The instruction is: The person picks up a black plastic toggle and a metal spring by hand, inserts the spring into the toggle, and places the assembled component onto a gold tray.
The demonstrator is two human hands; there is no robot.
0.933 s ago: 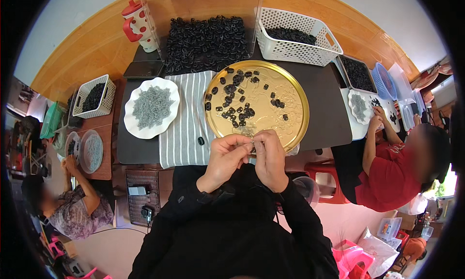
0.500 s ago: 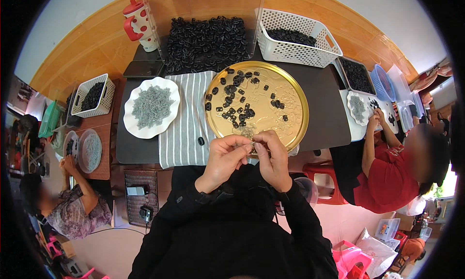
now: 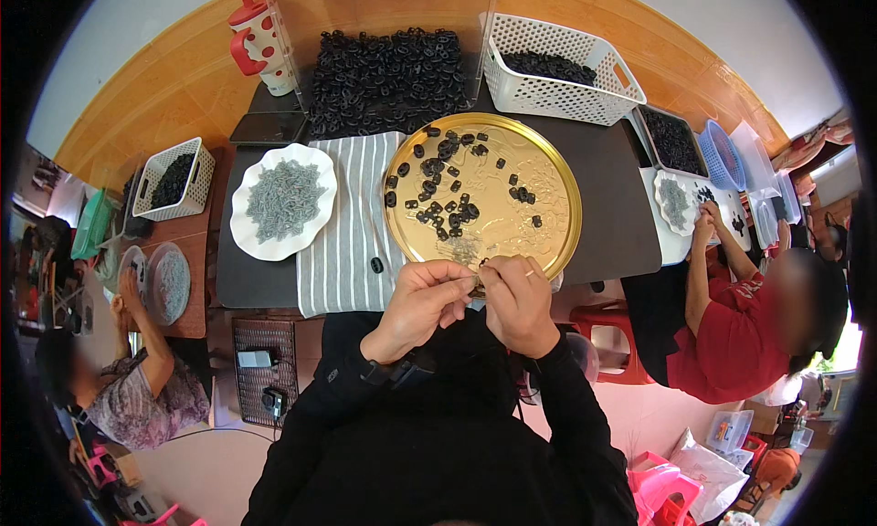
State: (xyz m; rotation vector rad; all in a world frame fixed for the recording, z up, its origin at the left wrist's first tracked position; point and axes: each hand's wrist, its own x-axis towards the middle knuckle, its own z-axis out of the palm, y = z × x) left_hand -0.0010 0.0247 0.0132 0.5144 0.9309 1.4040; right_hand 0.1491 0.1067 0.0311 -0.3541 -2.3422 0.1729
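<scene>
My left hand (image 3: pixel 422 305) and my right hand (image 3: pixel 517 305) meet over the near rim of a round gold tray (image 3: pixel 574 206). Each is closed in a pinch, fingertips almost touching. What they hold is too small to make out. Black oval plastic pieces (image 3: pixel 461 214) lie scattered on the tray, with a little heap of thin pale bits (image 3: pixel 464 249) just beyond my fingers. A grey striped cloth (image 3: pixel 340 270) lies under the tray's left side, and one black piece (image 3: pixel 376 265) rests on it. On the left, a white wavy-edged plate (image 3: pixel 245 238) holds many small grey screw-like parts (image 3: pixel 285 202).
A clear bin of black pieces (image 3: pixel 388 78) stands behind the tray, beside a white perforated basket (image 3: pixel 557 101). A spotted tumbler (image 3: pixel 263 47) and a dark phone (image 3: pixel 268 129) sit at the back left. Co-workers sit at tables left (image 3: pixel 151 380) and right (image 3: pixel 735 325).
My right hand has turned, its knuckles now more on top, and moved slightly down. My left hand has shifted a little toward me. Both stay pinched together.
</scene>
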